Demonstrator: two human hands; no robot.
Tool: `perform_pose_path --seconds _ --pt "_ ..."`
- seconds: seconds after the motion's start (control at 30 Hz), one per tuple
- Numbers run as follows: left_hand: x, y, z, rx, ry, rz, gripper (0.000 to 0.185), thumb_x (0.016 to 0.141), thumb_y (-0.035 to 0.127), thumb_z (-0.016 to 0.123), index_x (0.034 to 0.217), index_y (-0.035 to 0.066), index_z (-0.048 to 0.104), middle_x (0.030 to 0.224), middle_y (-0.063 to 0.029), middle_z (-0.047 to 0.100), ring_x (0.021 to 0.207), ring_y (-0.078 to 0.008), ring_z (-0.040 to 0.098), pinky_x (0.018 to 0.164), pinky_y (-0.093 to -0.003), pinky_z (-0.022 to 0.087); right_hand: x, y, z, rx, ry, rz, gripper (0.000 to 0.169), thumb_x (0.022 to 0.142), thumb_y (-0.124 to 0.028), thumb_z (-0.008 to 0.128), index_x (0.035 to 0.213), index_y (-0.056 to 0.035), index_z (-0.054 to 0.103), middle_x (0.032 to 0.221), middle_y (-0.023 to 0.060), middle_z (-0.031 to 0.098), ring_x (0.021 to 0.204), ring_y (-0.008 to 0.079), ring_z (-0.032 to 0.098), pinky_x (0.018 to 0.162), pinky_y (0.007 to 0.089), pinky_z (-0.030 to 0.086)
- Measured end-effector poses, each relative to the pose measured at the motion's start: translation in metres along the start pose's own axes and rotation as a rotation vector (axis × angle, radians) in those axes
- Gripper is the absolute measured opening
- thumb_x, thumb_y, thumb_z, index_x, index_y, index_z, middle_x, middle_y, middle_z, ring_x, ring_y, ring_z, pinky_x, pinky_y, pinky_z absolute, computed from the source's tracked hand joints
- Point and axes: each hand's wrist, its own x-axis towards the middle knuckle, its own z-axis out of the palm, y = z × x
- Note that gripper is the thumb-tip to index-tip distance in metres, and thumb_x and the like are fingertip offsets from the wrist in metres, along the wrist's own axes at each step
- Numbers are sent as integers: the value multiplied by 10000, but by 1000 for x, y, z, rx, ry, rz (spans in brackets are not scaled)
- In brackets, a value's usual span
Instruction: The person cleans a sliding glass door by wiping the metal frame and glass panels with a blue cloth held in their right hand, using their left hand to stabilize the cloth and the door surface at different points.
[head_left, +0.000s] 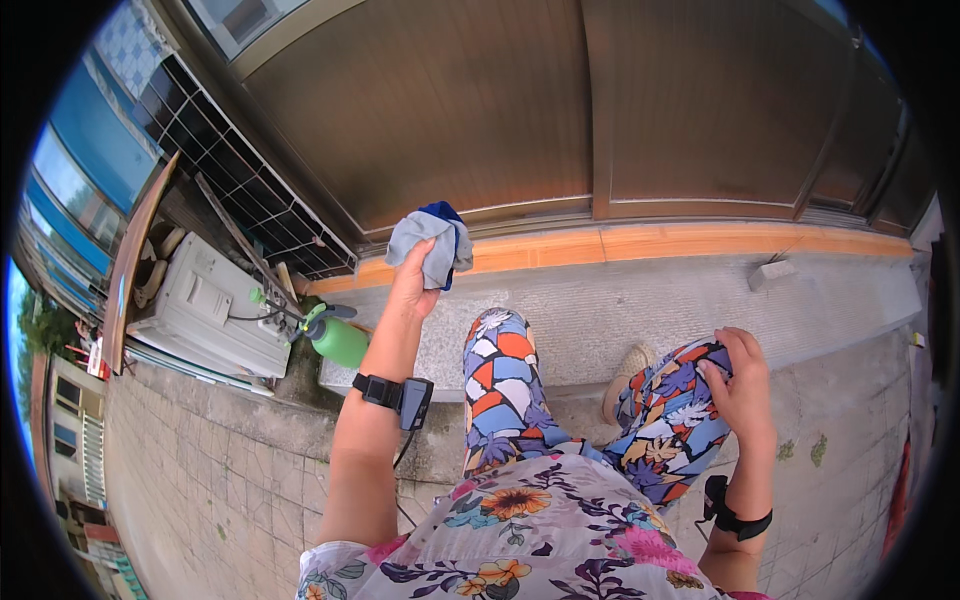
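Note:
My left hand (417, 283) holds a folded cloth (429, 244), light grey with a dark blue part behind it. The cloth is over the left end of the orange sill (525, 251), below a brown sliding door (450, 112); whether it touches the sill I cannot tell. Resting on my patterned trouser leg at the knee is my right hand (739, 382), its fingers slightly spread and holding nothing. A green pump sprayer (337, 341) stands on the left, near my left forearm. Both forearms wear black straps with small devices.
A pale grey concrete step (577, 300) runs below the sill, with a small block (772, 274) on its right part. To the left are a white appliance casing (217, 300), a wooden board (135, 270) and a dark tiled wall (232, 165). Paving (225, 450) lies behind the step.

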Motion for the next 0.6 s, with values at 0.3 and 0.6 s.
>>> perform_pose_path --seconds 0.3,0.6 --pt "174 145 101 406 26 686 506 794 55 768 1256 23 564 1187 -86 644 1094 -212 622 937 -352 503 0 -1 50 -123 151 -49 451 706 -58 738 1122 16 583 1221 196 575 1111 394 538 964 460 429" --pt "306 282 182 520 644 1158 694 699 237 874 1264 10 541 1274 -149 559 1174 -299 569 992 -401 470 -6 2 50 -279 121 117 413 698 -93 651 1086 14 560 1166 211 569 1084 428 528 949 510 410"
